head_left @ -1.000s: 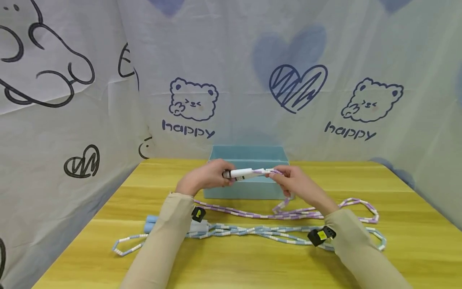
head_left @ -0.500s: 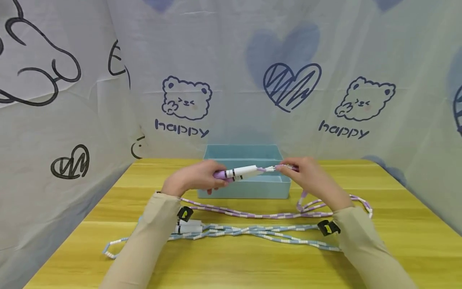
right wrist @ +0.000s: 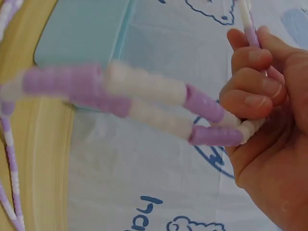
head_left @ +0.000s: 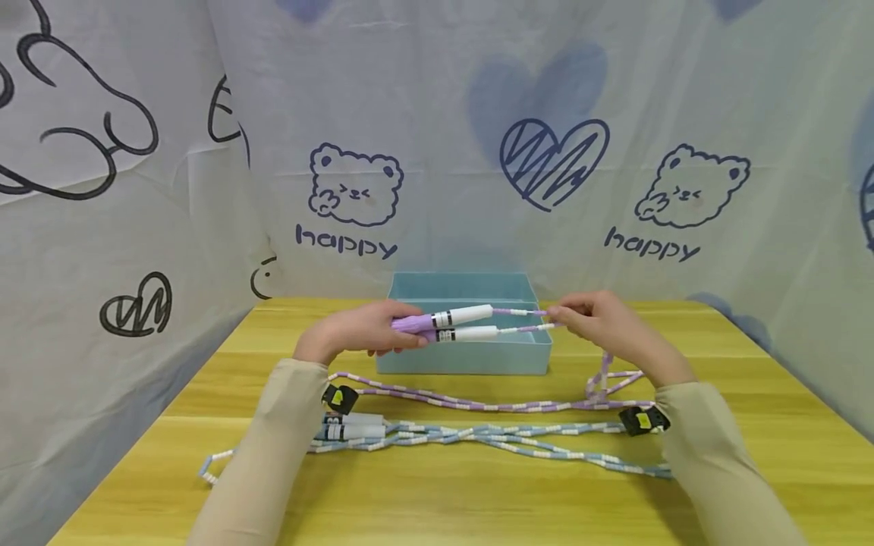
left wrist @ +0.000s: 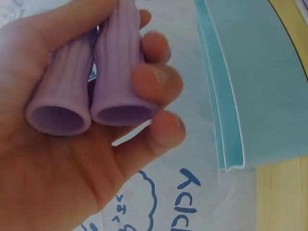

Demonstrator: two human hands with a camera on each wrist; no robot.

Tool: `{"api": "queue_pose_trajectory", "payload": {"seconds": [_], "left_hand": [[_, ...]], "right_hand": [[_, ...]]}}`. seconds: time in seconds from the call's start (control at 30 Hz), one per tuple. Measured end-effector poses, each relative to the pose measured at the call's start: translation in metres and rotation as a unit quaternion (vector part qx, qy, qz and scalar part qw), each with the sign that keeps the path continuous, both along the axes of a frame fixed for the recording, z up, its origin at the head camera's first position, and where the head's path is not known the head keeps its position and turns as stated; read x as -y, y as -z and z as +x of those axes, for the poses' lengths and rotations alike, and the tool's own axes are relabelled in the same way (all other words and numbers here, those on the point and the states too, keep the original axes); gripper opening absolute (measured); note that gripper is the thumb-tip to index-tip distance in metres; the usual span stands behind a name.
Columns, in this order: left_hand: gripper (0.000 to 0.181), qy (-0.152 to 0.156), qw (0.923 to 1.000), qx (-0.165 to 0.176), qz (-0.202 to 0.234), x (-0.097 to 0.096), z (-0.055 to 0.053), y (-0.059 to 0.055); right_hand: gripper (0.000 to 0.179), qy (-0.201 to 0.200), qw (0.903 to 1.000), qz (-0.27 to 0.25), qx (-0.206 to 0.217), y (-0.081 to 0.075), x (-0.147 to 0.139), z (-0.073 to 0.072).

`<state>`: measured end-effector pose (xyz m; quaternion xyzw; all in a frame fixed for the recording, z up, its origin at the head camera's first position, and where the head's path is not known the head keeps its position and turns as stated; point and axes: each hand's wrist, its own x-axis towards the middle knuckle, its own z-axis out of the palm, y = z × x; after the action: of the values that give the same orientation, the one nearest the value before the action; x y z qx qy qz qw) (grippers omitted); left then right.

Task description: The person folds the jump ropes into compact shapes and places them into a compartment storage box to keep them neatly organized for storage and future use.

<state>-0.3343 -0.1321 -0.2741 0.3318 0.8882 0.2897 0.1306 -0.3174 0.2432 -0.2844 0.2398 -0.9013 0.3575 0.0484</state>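
Note:
In the head view my left hand (head_left: pixel 355 331) holds the two purple-and-white handles (head_left: pixel 467 313) of a beaded jump rope, side by side over the front of the light blue box (head_left: pixel 464 360). The left wrist view shows the hollow purple handle ends (left wrist: pixel 57 120) between thumb and fingers. My right hand (head_left: pixel 611 330) pinches the two strands of purple and white beads (head_left: pixel 519 312) a short way from the handles. In the right wrist view, beaded cord (right wrist: pixel 159 118) trails out of the curled fingers. More of that rope (head_left: pixel 471 405) lies on the table.
A blue-and-white beaded jump rope (head_left: pixel 471 434) lies stretched across the wooden table (head_left: pixel 437 500), its white-ended handles (head_left: pixel 355 431) partly behind the left forearm. Behind the box hangs a printed cloth (head_left: pixel 451 152).
The right hand has moved right along the beaded strands, away from the handles. The handles have drawn apart, with both now visible, and the left hand has shifted slightly left.

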Motion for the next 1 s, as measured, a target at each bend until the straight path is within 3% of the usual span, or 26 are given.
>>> {"api": "queue_pose_trajectory", "payload": {"seconds": [0.17,0.3,0.43,0.63,0.77,0.9,1.0], "left_hand": [[0.019,0.009,0.9992,0.036,0.015,0.009,-0.001,-0.002],[0.019,-0.006,0.9992,0.04,0.008,0.02,-0.004,-0.003],[0.029,-0.023,0.9994,0.025,-0.001,0.021,-0.007,-0.002],[0.029,-0.066,0.9974,0.002,0.029,0.025,-0.009,-0.004],[0.023,-0.085,0.9945,0.004,0.06,0.034,-0.007,-0.008],[0.025,-0.083,0.9897,0.02,0.115,0.031,-0.003,-0.012],[0.03,-0.085,0.9785,0.049,0.182,0.017,0.001,-0.012]], "right_hand": [[0.036,0.02,0.9995,-0.005,0.024,-0.003,-0.015,0.001],[0.04,0.044,0.9977,-0.006,0.052,-0.005,-0.026,0.001],[0.037,0.038,0.9969,0.007,0.069,-0.011,-0.032,0.004],[0.04,0.021,0.998,0.026,0.054,-0.017,-0.04,0.004],[0.033,0.053,0.9979,0.022,0.031,-0.017,-0.045,0.004],[0.041,0.081,0.9957,-0.038,0.021,-0.015,-0.042,0.002],[0.045,0.086,0.9838,-0.153,0.038,-0.012,-0.034,0.0]]}}
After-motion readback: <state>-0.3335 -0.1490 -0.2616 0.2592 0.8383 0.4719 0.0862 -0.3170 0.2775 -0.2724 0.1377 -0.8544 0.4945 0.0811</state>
